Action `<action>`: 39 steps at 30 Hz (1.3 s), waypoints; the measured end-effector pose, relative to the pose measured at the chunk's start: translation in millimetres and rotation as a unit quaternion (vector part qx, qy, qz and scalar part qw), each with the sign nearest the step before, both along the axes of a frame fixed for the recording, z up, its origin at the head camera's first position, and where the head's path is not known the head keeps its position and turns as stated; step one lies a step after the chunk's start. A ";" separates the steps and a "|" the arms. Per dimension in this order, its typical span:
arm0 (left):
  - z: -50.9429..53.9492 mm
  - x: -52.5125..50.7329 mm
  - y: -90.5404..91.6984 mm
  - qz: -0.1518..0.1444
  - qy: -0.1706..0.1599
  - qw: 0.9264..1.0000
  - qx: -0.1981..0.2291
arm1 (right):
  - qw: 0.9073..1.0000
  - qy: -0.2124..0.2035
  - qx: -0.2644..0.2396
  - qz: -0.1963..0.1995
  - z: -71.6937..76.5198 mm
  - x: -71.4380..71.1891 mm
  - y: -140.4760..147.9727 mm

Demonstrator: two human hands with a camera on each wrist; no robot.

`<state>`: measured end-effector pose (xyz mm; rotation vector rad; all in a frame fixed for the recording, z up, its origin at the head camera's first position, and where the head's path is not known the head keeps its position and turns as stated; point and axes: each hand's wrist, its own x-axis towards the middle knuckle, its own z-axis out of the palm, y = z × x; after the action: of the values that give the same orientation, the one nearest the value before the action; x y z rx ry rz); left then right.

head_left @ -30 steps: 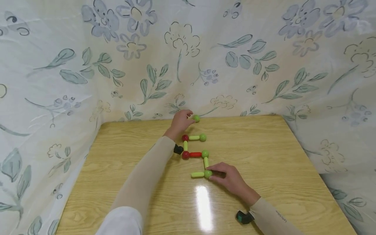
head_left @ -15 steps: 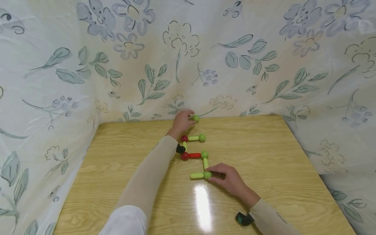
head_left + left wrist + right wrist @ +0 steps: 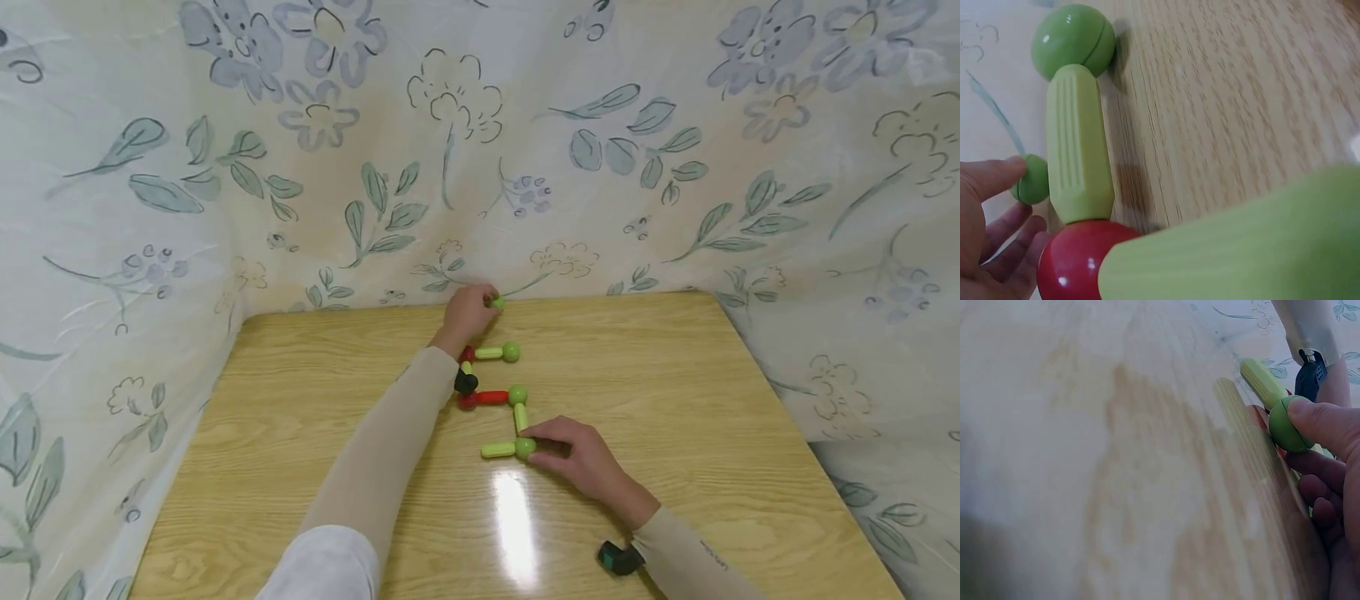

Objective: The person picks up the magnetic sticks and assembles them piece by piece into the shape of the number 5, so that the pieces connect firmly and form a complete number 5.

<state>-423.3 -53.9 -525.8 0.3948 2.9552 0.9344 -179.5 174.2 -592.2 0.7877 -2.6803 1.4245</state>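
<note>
At the table's far edge my left hand (image 3: 469, 312) pinches a loose green ball (image 3: 1034, 179) between thumb and fingers. My right hand (image 3: 588, 457) holds another green ball (image 3: 1289, 425) at the near end of a zigzag chain of toy rods and balls. From that ball a yellow-green rod (image 3: 498, 450) points left, its other end free. A second yellow-green rod (image 3: 521, 418) runs away from me to a green ball (image 3: 517, 395). Beyond it come a red rod (image 3: 492, 397), a red ball (image 3: 467, 401), then more rods and balls, partly behind my left wrist.
The chain lies on a wooden table (image 3: 637, 375). A floral cloth (image 3: 570, 208) hangs behind the table and at its sides. A dark wrist camera (image 3: 620, 557) sits at my right wrist, and another (image 3: 466, 382) at my left wrist, above the chain.
My left fingers have closed in on the loose green ball and now cover more of it. The right hand keeps its hold on the near ball.
</note>
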 end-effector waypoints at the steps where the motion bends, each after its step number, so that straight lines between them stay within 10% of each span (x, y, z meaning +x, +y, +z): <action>1: 0.0 0.9 0.0 -0.001 0.002 1.000 0.001 | 1.000 0.003 0.000 0.000 -0.1 0.0 -0.1; 21: 10.8 13.2 -24.9 0.016 -0.020 0.997 0.068 | 1.000 0.021 -0.001 0.002 -2.4 -0.3 -3.0; 39: 39.5 57.2 -50.2 -0.003 0.003 0.991 0.135 | 1.000 0.005 -0.006 -0.010 -0.2 3.1 -1.3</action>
<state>-366.2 -104.1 -486.3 0.4129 2.8345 1.3411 -176.4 172.9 -592.3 0.7624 -2.6624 1.4276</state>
